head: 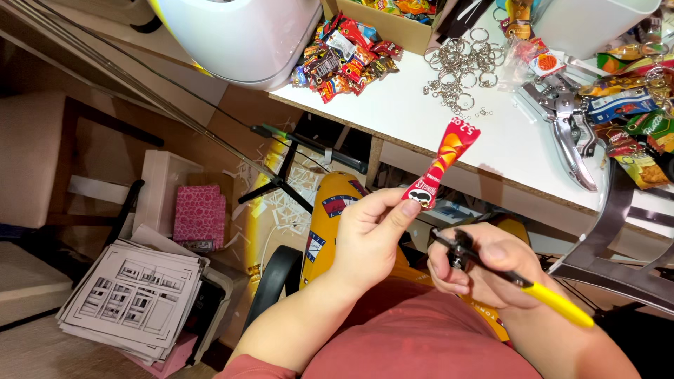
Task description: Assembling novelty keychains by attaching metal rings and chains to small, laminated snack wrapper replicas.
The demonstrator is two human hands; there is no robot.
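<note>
The left hand [371,235] pinches a small red packet [441,165] at its lower end, upright. The right hand [484,274] grips yellow-handled pliers [505,274], whose tip seems shut beside the packet, below the white table [421,116].

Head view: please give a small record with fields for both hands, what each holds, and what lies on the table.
left hand: pinches a small red snack-packet miniature, held upright
right hand: grips a yellow-handled punch plier, head pointing left
white table: heap of metal key rings, pile of small colourful snack packets, silver metal pliers
contact: packet and punch plier apart
</note>
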